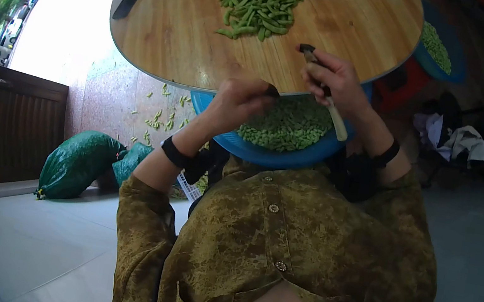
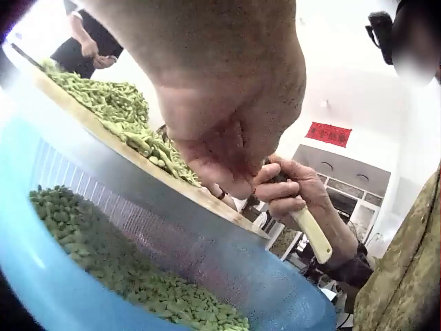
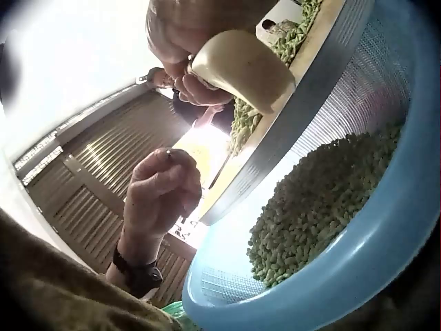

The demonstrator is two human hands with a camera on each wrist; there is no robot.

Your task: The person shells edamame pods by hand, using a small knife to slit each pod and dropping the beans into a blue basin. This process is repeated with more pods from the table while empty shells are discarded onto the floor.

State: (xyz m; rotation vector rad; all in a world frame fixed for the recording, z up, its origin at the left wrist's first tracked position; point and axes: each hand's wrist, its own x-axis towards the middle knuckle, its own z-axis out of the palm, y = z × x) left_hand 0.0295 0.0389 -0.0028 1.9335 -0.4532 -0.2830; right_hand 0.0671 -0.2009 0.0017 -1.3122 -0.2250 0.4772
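Observation:
My right hand (image 1: pixel 336 83) grips a long tool with a pale handle (image 1: pixel 337 122) near the round table's edge. Its handle slants down over the basin, and a dark end pokes out past the fingers. To the left, my left hand (image 1: pixel 238 102) has curled fingers, with a dark patch at the fingertips; I cannot tell whether it pinches anything small. Below both hands sits a blue basin (image 3: pixel 406 207), part-filled with shelled green beans (image 3: pixel 310 207). Green bean pods (image 1: pixel 257 3) lie heaped on the wooden table (image 1: pixel 185 33) beyond the hands.
A flat dark object (image 1: pixel 129 0) lies at the table's left edge. Green sacks (image 1: pixel 83 163) stand on the floor at left, near scattered pods. Another blue basin (image 1: pixel 454 71) of beans is at right, over a red stool (image 1: pixel 401 81). Someone else (image 2: pixel 86 48) is across the table.

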